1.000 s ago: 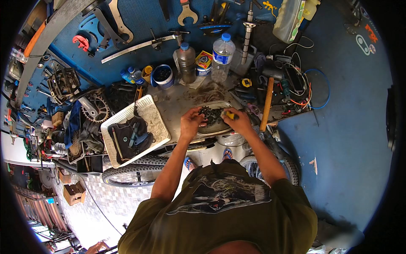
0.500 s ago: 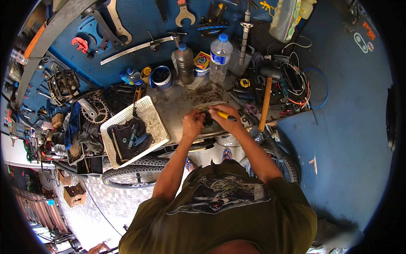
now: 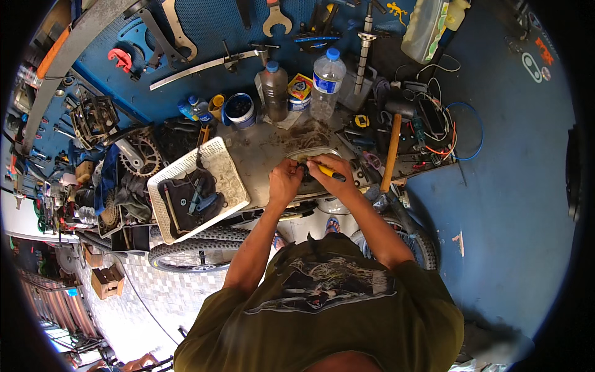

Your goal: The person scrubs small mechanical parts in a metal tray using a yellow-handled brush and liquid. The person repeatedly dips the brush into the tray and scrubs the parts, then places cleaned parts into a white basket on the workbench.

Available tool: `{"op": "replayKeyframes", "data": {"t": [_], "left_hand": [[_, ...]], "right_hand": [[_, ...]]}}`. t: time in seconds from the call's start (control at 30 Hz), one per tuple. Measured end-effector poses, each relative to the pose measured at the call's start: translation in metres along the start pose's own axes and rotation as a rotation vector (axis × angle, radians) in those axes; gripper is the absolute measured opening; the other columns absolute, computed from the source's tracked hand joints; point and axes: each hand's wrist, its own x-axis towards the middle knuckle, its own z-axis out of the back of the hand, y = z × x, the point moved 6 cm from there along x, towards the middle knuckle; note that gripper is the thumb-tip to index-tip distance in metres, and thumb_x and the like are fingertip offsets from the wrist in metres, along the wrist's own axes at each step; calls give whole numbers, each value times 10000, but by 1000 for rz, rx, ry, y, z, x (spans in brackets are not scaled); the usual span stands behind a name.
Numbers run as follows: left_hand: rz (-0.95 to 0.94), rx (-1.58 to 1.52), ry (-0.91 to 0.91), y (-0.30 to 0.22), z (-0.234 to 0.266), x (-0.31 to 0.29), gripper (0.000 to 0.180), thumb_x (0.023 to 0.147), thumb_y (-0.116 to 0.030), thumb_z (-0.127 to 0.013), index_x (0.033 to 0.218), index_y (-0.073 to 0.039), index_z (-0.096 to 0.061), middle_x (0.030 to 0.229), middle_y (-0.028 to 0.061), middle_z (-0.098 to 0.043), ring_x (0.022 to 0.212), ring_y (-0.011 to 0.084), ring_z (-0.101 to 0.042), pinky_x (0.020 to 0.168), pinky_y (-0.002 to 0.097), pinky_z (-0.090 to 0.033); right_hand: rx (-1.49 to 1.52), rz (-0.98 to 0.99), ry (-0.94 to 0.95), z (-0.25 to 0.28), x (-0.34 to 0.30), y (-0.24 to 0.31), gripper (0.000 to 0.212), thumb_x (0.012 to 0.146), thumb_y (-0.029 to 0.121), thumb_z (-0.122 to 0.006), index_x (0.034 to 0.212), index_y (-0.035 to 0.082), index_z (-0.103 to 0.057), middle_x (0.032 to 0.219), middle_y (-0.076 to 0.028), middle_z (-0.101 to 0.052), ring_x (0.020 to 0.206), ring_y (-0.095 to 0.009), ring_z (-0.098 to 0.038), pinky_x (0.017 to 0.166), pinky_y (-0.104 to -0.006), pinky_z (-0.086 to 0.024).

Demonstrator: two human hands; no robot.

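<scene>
Close together over the front of the metal bench, my two hands meet at a small dark part [image 3: 304,169], mostly covered by the fingers. My left hand [image 3: 286,181] is closed and pinches this part from the left. In my closed right hand [image 3: 338,186] lies a tool with a yellow-and-black handle [image 3: 331,172]; its tip points left at the dark part, and fingers hide its working end. Beneath the hands sits a shallow, grimy tray [image 3: 319,150], its rounded far rim showing just beyond the fingers.
To the left, a white perforated basket [image 3: 230,177] holds tools and a dark cloth. Bottles [image 3: 326,84] and tubs [image 3: 239,110] line the back. On the right lie a wooden handle [image 3: 391,152] and tangled cables [image 3: 437,115]. Bicycle wheels [image 3: 195,251] stand below the bench edge.
Both hands stay over the tray. The right hand and its tool have tilted slightly, the handle's rear end dropping a little. The whole view has shifted a bit.
</scene>
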Motion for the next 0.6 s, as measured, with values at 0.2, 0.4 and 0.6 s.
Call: {"op": "replayKeyframes", "data": {"t": [0.2,0.4,0.6], "left_hand": [[117,-141,56,5,0,0,165,984,-62,-746,1071,46,-658,724,103,-731,551,144,-687,510,308,-523],[167,-394,91,2,2,-4,174,1013,-37,-721,1134,52,-632,824,100,-712,714,139,-710,577,313,-622],[345,-644,136,18,-7,-4,291,1013,19,-685,1291,63,-611,1055,131,-679,905,222,-751,758,341,-697]], "right_hand": [[159,13,-93,0,-3,-5,197,953,180,-801,1053,10,-795,931,-119,-780,856,-217,-753,771,-354,-559],[-48,-285,-61,14,-12,-67,245,970,267,-789,1110,65,-794,890,-125,-782,846,-202,-759,773,-353,-564],[-1,-346,79,18,-15,-93,383,992,439,-729,1186,114,-785,888,-144,-783,812,-292,-755,785,-433,-581]]}}
